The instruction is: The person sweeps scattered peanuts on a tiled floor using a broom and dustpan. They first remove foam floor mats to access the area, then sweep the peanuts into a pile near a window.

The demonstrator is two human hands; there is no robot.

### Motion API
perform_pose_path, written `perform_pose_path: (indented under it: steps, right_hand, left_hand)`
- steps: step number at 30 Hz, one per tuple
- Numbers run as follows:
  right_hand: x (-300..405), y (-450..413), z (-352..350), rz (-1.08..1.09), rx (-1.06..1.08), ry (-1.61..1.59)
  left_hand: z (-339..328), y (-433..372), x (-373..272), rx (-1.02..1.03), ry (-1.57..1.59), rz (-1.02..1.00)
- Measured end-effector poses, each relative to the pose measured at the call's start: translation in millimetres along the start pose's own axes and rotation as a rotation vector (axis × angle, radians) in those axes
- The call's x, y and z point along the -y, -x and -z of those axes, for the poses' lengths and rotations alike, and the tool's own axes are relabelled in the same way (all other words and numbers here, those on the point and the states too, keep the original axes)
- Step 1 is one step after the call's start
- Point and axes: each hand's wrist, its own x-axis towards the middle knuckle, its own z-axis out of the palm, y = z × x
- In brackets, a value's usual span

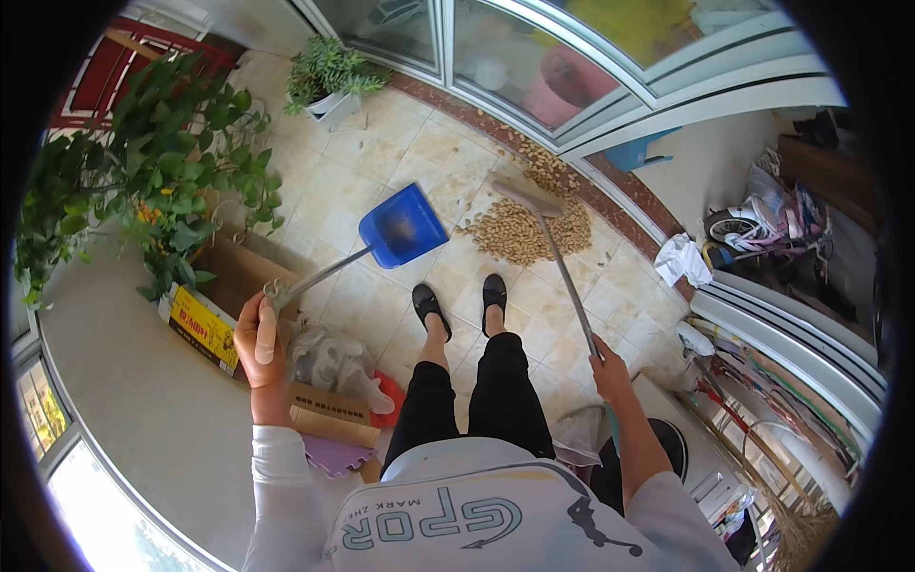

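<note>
My left hand (256,347) grips the top of a long-handled blue dustpan (411,247), whose pan lies low over the tiles with its open edge towards the right. A little dark dust shows inside the pan. In my right hand (611,372) is the handle of a broom (565,275). Its head (527,196) rests across the far part of a heap of what look like unshelled peanuts (525,236). More of them trail up along the brown stone door sill (493,132). A gap of tiles separates the dustpan from the heap.
Glass sliding doors (529,79) run along the far right, and a white crumpled cloth (683,259) lies by the opening. Leafy plants (164,164), a cardboard box (200,325) and plastic bags (332,361) stand on the left. A potted plant (332,104) is farther off.
</note>
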Motion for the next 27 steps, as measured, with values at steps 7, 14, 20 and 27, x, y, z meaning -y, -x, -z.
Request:
perform_pose_path:
  steps: [7,14,20,27]
  right_hand:
    - [-5,-30,-10,0.147,0.033,0.172]
    - [-27,28,13,-0.011,0.083,0.336]
    - [-61,29,10,0.179,-0.041,0.090]
    - [54,-7,15,-0.039,0.122,-0.466]
  left_hand:
    - [8,1,-11,-0.004,0.024,0.029]
    - [22,5,6,-0.063,-0.002,0.042]
    - [20,0,5,-0.047,-0.095,0.004]
    - [6,-3,-11,-0.017,-0.066,0.078]
